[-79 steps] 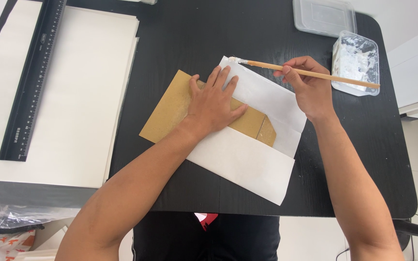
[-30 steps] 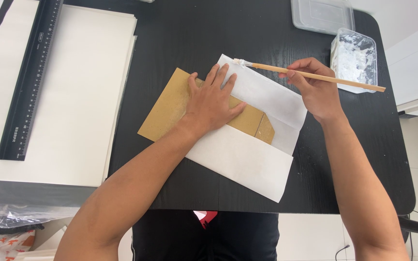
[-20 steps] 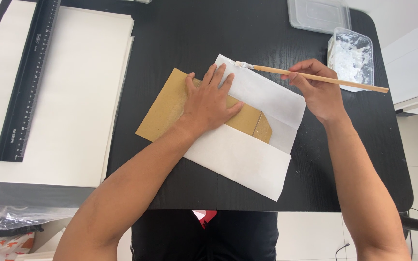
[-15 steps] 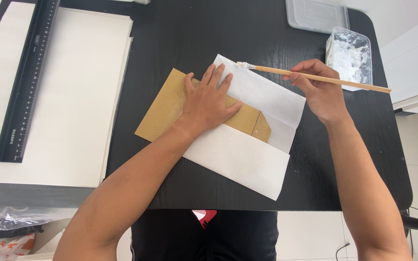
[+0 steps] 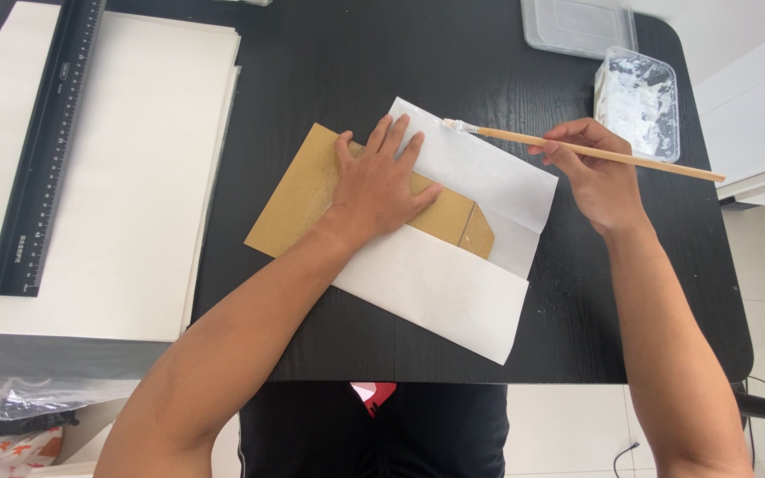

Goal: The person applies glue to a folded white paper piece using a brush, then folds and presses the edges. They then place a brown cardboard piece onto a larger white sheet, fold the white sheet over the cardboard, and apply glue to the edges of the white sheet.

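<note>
Hands: left (image 5: 381, 188) flat, open on brown template (image 5: 312, 199) over white paper (image 5: 453, 292); right (image 5: 597, 177) gripping brush (image 5: 577, 150).

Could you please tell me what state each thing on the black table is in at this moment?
Left hand: flat, pressing on the cardboard.
Brown cardboard template: flat, partly wrapped by the paper.
White paper sheet: lower flap folded up over the cardboard, upper part unfolded.
Right hand: gripping the brush.
Brush: tip on the paper's top edge.
Paste tub: open, smeared white.
Clear lid: off, lying separately.
Black ruler: lying on the paper stack.
</note>
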